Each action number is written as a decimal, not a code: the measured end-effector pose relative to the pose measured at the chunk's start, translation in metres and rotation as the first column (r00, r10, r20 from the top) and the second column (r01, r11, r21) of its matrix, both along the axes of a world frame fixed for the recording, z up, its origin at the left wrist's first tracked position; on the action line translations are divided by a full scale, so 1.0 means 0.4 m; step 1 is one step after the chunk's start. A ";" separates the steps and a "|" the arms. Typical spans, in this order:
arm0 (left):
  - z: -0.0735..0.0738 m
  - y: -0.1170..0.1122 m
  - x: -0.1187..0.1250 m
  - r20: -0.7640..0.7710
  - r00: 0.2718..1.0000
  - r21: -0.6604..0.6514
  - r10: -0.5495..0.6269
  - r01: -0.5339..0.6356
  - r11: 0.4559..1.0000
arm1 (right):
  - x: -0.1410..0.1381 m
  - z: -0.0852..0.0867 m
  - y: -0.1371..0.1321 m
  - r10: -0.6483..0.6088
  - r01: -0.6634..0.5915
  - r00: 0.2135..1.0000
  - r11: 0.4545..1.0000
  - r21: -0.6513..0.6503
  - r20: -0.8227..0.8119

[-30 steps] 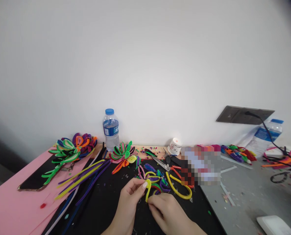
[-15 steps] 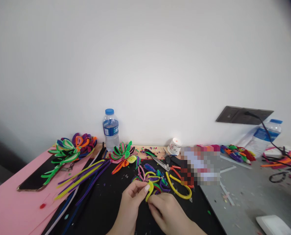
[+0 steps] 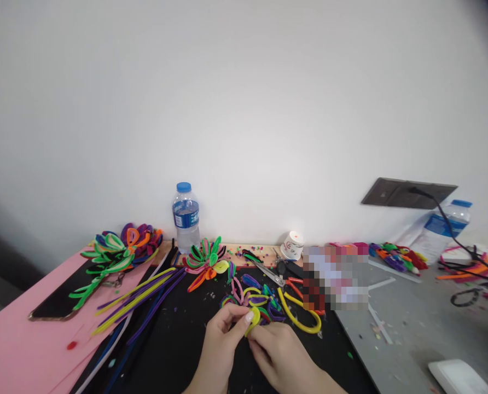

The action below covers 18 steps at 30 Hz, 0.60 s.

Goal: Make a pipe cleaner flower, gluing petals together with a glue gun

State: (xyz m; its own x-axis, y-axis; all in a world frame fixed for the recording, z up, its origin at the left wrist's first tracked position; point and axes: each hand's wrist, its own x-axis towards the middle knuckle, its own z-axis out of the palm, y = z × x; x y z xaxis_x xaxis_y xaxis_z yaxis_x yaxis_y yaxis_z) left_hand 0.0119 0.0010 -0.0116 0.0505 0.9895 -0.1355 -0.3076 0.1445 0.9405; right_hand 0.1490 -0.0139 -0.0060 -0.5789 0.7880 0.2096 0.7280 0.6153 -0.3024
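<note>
My left hand (image 3: pixel 223 336) and my right hand (image 3: pixel 279 353) meet low in the middle over a black mat (image 3: pixel 174 342). Both pinch a short yellow pipe cleaner (image 3: pixel 253 319), which is bent into a small loop between their fingertips. Just beyond them lies a pile of bent pipe-cleaner pieces (image 3: pixel 254 295) in purple, pink, green and yellow. A longer yellow pipe cleaner (image 3: pixel 299 323) curves on the mat to the right.
Straight pipe cleaners (image 3: pixel 141 298) lie at left beside a finished flower (image 3: pixel 205 262) and a larger bunch (image 3: pixel 121 246) on pink paper (image 3: pixel 18 345). A water bottle (image 3: pixel 185 218), scissors (image 3: pixel 268 272), a tape roll (image 3: pixel 293 245) and a phone (image 3: pixel 61 301) stand nearby. A second bottle (image 3: pixel 443 227) and cables (image 3: pixel 471 262) are at right.
The yellow piece has been bent from a longer hanging strip into a tighter loop. My left hand has shifted slightly right and down toward my right hand.
</note>
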 end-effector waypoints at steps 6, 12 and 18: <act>-0.001 -0.003 0.000 -0.001 1.000 0.005 -0.004 0.004 1.000 | -0.002 0.008 0.001 0.002 -0.002 1.000 1.000 0.009 -0.001; 0.000 -0.002 0.001 -0.014 1.000 -0.003 -0.001 0.000 1.000 | -0.001 0.008 0.002 0.013 -0.013 1.000 0.999 0.032 -0.025; -0.001 -0.002 0.003 -0.024 1.000 -0.002 0.003 -0.003 1.000 | -0.001 0.006 0.001 0.012 -0.012 1.000 0.999 0.033 -0.023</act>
State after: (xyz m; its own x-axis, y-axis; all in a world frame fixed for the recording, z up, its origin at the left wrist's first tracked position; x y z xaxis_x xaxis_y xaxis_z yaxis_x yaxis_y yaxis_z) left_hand 0.0130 0.0001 -0.0122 0.0445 0.9894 -0.1385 -0.2849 0.1455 0.9475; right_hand 0.1486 -0.0134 -0.0035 -0.5830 0.7734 0.2488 0.7134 0.6339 -0.2988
